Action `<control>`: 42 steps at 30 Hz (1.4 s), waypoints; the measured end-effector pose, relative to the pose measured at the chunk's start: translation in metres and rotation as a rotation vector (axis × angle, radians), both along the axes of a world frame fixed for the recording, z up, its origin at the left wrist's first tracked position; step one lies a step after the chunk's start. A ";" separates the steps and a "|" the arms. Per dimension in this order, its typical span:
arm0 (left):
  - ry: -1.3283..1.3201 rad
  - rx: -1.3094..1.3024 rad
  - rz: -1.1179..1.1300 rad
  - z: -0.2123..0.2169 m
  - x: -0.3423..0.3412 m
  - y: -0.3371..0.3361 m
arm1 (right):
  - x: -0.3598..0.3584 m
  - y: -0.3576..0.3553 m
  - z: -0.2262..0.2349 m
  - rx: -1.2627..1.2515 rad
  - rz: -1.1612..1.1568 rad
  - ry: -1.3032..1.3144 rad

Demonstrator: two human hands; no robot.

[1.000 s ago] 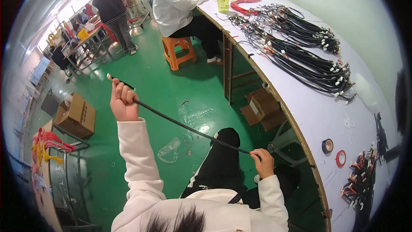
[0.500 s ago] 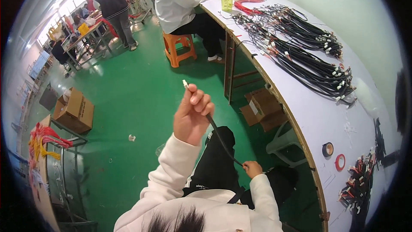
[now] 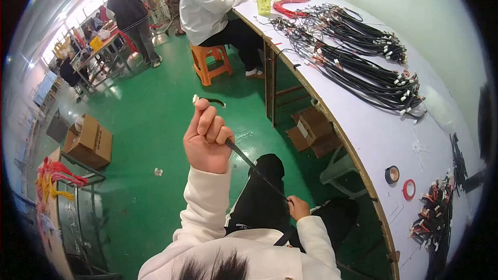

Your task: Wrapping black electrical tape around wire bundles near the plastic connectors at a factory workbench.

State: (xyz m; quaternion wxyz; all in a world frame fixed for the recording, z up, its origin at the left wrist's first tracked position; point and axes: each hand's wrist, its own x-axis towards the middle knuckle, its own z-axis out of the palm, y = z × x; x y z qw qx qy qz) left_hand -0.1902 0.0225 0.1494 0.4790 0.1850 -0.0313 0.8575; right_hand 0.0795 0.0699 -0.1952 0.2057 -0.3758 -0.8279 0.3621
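Observation:
A black cable (image 3: 255, 168) runs slantwise across my lap between my two hands. My left hand (image 3: 207, 140), raised in front of me, is closed round its upper part. A small white connector (image 3: 195, 99) sticks out above the left thumb and forefinger, and a short dark branch (image 3: 213, 100) with a pale tip curves off to the right behind the fingers. Lower down, near my right thigh, my right hand (image 3: 298, 208) pinches the cable's other stretch. Past that hand the cable is hidden.
On my right curves a long white table (image 3: 358, 119) bearing bundles of black cables (image 3: 358, 70), a black tape roll (image 3: 392, 175), a red tape roll (image 3: 409, 189) and a connector pile (image 3: 433, 215). A person in white (image 3: 207, 5) sits on an orange stool (image 3: 210, 65). Cardboard boxes (image 3: 96, 140) stand left.
My left hand has moved left with the cable's connector end, and the short branch now shows beside it. The cable between my hands looks straighter. My right hand has shifted slightly left.

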 end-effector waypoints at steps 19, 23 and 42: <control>0.222 -0.390 -0.112 -0.051 0.074 0.026 | 0.012 0.005 -0.002 -0.048 0.124 -0.392; 0.449 -0.466 -0.186 -0.082 0.091 0.023 | 0.003 0.034 0.142 -0.347 -0.230 0.497; 1.496 -0.326 0.121 -0.087 0.135 0.019 | 0.002 -0.006 0.288 0.630 -0.393 0.378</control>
